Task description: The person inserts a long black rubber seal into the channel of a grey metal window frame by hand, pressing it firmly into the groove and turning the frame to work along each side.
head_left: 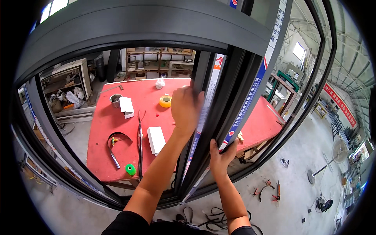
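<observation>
A large dark grey window frame (156, 23) stands upright in front of me, with blue-and-white printed film along its middle upright (229, 90). My left hand (185, 109) reaches up on the left side of this upright, close against it. Motion smears its fingers, and part of them is hidden, so what they do cannot be told. Lower down on the right side, my right hand (222, 158) grips the upright, its thumb pointing up along the dark profile and its fingers round the edge.
Behind the frame, a red-topped table (105, 137) bears white boxes (156, 140), a yellow tape roll (165, 102), a green spool (130, 169), a can (115, 100) and black strips (140, 145). Black strip coils (215, 219) and tools (278, 192) lie on the floor. A fan (339, 151) stands right.
</observation>
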A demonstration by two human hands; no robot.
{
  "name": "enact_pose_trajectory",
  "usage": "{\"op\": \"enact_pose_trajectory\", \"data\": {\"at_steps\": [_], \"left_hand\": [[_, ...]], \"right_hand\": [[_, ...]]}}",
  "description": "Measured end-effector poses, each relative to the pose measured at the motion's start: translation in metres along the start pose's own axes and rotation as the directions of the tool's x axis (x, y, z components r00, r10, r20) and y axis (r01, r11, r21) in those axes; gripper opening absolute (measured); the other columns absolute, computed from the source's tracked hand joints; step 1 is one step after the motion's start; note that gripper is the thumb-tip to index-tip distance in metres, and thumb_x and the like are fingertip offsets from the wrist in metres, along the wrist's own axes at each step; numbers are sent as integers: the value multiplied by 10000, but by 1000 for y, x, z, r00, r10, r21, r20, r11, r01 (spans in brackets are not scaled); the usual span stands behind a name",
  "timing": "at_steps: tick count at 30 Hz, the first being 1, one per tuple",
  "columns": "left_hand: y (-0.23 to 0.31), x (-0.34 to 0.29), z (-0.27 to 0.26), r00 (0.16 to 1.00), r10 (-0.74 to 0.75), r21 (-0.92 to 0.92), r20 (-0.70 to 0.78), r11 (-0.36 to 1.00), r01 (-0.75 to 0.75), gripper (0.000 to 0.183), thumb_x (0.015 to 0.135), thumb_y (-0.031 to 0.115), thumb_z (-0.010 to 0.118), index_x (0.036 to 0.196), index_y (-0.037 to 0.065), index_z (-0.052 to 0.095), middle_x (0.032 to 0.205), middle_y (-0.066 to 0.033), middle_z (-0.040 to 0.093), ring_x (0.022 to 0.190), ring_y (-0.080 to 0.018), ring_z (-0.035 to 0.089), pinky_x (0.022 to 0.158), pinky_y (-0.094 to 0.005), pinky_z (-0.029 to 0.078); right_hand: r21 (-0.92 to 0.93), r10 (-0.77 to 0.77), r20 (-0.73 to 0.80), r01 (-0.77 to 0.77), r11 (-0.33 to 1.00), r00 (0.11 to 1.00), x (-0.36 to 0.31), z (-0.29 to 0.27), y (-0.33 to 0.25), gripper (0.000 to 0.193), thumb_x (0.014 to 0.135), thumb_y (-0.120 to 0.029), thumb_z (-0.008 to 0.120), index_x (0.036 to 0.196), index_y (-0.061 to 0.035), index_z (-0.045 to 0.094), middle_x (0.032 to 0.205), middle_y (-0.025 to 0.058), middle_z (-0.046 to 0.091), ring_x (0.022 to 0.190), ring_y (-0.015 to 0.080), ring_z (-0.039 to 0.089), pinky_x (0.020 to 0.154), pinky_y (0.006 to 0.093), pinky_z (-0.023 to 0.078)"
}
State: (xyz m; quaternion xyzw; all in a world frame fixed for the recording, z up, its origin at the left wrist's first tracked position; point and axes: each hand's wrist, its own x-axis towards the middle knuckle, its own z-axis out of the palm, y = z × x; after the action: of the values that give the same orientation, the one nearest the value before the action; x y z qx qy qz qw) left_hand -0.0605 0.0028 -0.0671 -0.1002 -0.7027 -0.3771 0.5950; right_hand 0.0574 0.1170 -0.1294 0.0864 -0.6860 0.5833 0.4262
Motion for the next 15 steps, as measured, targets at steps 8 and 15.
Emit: {"op": "enact_pose_trajectory", "data": {"at_steps": [8, 15], "left_hand": [[-1, 0, -8, 998, 56, 10, -4, 998, -56, 219, 777, 83, 737, 887, -27, 583, 961, -121, 571, 817, -314, 576, 650, -379, 499], [-23, -1, -65, 996, -78, -236, 36, 968, 84, 143, 933, 107, 583, 943, -23, 525, 1052, -116, 558, 805, -168, 610, 606, -249, 542]], "right_hand": [[7, 3, -4, -3, 1000, 1000, 5, 4, 5, 381, 812, -77, 735, 1090, -8, 483, 957, 61, 553, 856, 144, 507, 779, 281, 442], [-74, -61, -30, 59, 996, 998, 13, 1, 10, 416, 793, -117, 773, 1064, -5, 478, 910, 73, 568, 812, 154, 519, 742, 304, 457]]}}
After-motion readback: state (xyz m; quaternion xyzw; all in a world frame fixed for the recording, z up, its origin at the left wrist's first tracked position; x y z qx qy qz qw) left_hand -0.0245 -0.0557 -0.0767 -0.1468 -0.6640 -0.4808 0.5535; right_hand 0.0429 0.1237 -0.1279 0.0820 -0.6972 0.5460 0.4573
